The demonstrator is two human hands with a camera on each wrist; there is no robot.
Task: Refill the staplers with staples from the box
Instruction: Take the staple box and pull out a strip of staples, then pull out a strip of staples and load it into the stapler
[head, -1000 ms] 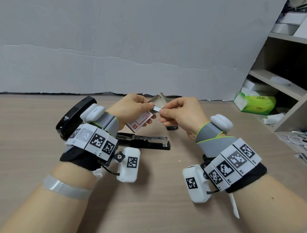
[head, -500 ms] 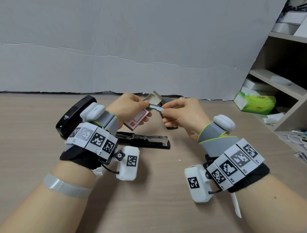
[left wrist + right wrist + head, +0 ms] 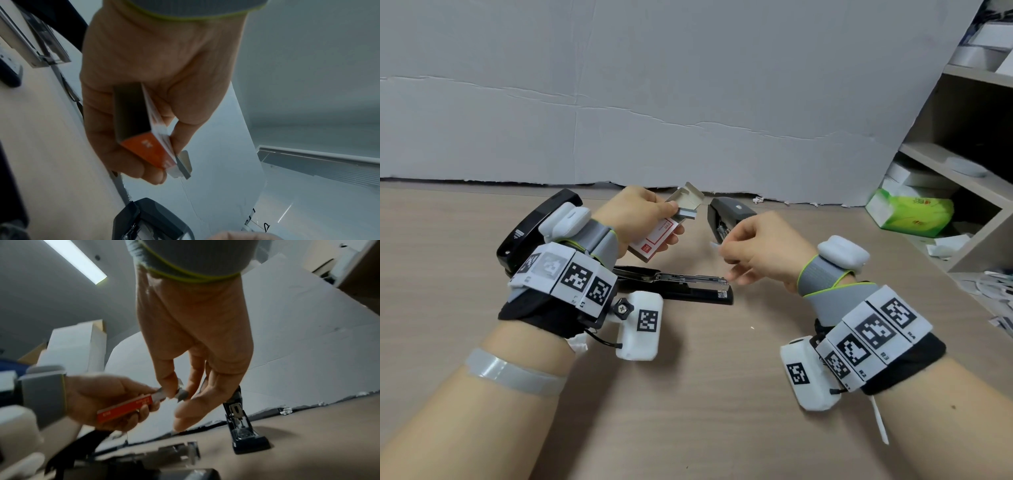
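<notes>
Right hand [image 3: 756,248] has drawn rightward, apparently pinching staples [image 3: 180,393].

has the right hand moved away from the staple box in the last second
Yes. The right hand has pulled right of the staple box, toward the shelf side, now over the open stapler.

Surface: light brown wood-grain table [image 3: 705,411], across the lower frame.
Centre: long black stapler [image 3: 688,289], opened flat.
Upper centre: second black stapler [image 3: 726,214], opened upright.
</notes>
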